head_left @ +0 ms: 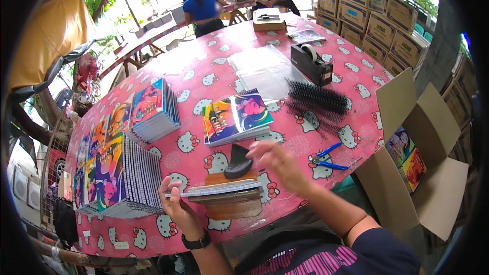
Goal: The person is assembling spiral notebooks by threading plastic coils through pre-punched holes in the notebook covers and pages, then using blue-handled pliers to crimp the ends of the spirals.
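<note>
Nearest to us, our left hand (178, 208) has its grip clamped on the near-left edge of a spiral notebook (216, 189), thumb on top and fingers under, holding it flat and edge-on just above a wooden block (232, 204) that sits at the near rim of the desk (204, 74), which wears a pink cartoon-cat cloth. Our right hand (277, 160) hovers just past the notebook's far-right corner, blurred, fingers spread apart and closed on nothing; a thin clear strip seems to run by its fingertips, though we cannot tell whether it touches. Between the two hands, just beyond the notebook, a black curved comb-like piece (238, 165) rests on the block. To the right of the right hand lie blue-handled pliers (326, 159), and further right an open cardboard box (425, 142) holds more colourful notebooks. To our left, ranks of bound notebooks (119, 173) stand packed together, with another stack (153, 109) behind them. Past the hands, mid-desk, lies a short pile of notebooks (237, 117) with bright covers, a heap of black binding combs (316, 99) to its right, then clear plastic sleeves (262, 69) and a black tape dispenser (311, 63). Farthest off, two people sit or stand by the far end, near stacked cartons (377, 23).
</note>
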### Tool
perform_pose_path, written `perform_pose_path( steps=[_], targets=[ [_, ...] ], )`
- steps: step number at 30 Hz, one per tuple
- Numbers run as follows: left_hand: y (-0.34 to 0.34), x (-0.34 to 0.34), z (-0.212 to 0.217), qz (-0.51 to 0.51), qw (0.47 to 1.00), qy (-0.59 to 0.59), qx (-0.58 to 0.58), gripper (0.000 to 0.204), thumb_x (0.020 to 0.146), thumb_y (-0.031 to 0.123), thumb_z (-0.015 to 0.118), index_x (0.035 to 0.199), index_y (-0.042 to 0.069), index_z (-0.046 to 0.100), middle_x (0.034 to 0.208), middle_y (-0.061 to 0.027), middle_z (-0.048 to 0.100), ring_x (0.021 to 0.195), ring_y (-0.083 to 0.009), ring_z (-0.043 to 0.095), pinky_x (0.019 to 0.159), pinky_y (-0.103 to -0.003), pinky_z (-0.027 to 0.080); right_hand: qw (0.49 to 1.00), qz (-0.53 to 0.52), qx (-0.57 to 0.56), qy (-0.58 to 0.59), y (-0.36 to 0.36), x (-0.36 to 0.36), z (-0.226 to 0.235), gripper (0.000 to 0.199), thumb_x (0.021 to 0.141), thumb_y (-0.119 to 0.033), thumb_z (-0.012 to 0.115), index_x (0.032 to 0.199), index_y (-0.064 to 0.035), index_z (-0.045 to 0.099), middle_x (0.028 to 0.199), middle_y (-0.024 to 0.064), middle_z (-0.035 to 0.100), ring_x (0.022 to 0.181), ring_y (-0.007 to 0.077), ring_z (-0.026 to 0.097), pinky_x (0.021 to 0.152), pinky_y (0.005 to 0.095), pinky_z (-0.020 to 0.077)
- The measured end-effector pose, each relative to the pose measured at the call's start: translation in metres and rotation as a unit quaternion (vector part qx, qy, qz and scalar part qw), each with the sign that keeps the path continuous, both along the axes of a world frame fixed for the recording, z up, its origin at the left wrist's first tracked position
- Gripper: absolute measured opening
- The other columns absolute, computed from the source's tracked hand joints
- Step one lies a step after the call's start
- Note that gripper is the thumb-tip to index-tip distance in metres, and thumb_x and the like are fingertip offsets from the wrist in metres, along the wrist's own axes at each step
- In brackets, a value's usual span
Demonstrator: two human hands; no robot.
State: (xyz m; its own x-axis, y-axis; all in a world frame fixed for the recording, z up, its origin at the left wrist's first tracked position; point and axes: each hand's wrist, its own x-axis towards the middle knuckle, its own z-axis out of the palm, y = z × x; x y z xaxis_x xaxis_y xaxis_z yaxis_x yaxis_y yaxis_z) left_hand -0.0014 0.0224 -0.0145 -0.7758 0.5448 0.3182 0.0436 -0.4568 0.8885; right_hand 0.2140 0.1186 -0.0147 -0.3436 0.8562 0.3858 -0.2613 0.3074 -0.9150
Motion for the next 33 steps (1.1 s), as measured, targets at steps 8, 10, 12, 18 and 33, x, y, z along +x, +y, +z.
perform_pose_path(
  steps=[8, 10, 12, 18, 33],
  targets=[
    [-0.001, -0.011, -0.011, -0.083, 0.996, -0.027, 0.024, 0.017, 0.090, 0.017, 0.052, 0.095, 0.001, 0.055, 0.075, -0.0042, 0.052, 0.076, -0.0142, 0.051, 0.078, -0.030, 0.043, 0.735, -0.347, 0.189, -0.551, 0.124, 0.116, -0.064, 0.040, 0.072, -0.024, 0.074, 0.107, -0.0096, 0.060, 0.103, 0.0084, 0.058, 0.101, 0.0268, 0.053, 0.081, 0.0401, 0.0476],
    [-0.003, -0.013, -0.013, -0.077, 0.997, -0.026, 0.019, 0.016, 0.090, 0.017, 0.052, 0.094, 0.001, 0.055, 0.075, -0.0042, 0.052, 0.075, -0.0135, 0.050, 0.078, -0.029, 0.042, 0.706, -0.346, 0.182, -0.591, 0.130, 0.114, -0.066, 0.042, 0.070, -0.026, 0.076, 0.106, -0.0107, 0.061, 0.103, 0.0075, 0.056, 0.103, 0.0261, 0.052, 0.081, 0.0398, 0.0475],
    [-0.001, -0.012, -0.012, -0.089, 0.995, -0.040, 0.023, 0.017, 0.090, 0.016, 0.052, 0.096, 0.001, 0.055, 0.075, -0.0038, 0.051, 0.075, -0.0125, 0.050, 0.077, -0.028, 0.042, 0.690, -0.345, 0.179, -0.611, 0.141, 0.116, -0.062, 0.044, 0.068, -0.028, 0.077, 0.105, -0.0112, 0.061, 0.102, 0.0070, 0.054, 0.101, 0.0261, 0.051, 0.079, 0.0396, 0.0476],
    [0.002, -0.007, -0.004, -0.083, 0.996, -0.025, 0.012, 0.021, 0.090, 0.015, 0.050, 0.103, 0.000, 0.056, 0.075, -0.0027, 0.052, 0.075, -0.0110, 0.049, 0.075, -0.027, 0.041, 0.733, -0.292, 0.232, -0.569, 0.156, 0.127, -0.065, 0.033, 0.073, -0.007, 0.065, 0.106, -0.0070, 0.059, 0.095, 0.0126, 0.057, 0.097, 0.0304, 0.053, 0.083, 0.0407, 0.0468],
    [-0.012, 0.046, 0.029, 0.191, 0.851, 0.484, -0.071, 0.065, 0.084, 0.038, 0.060, 0.135, 0.003, 0.040, 0.127, -0.0126, 0.046, 0.121, -0.0253, 0.041, 0.106, -0.048, 0.021, 0.888, -0.231, 0.208, -0.339, 0.088, 0.109, 0.060, 0.044, 0.084, -0.002, 0.048, 0.128, -0.0037, 0.046, 0.092, 0.0174, 0.054, 0.080, 0.0256, 0.055, 0.078, 0.0346, 0.0454]
  ],
)
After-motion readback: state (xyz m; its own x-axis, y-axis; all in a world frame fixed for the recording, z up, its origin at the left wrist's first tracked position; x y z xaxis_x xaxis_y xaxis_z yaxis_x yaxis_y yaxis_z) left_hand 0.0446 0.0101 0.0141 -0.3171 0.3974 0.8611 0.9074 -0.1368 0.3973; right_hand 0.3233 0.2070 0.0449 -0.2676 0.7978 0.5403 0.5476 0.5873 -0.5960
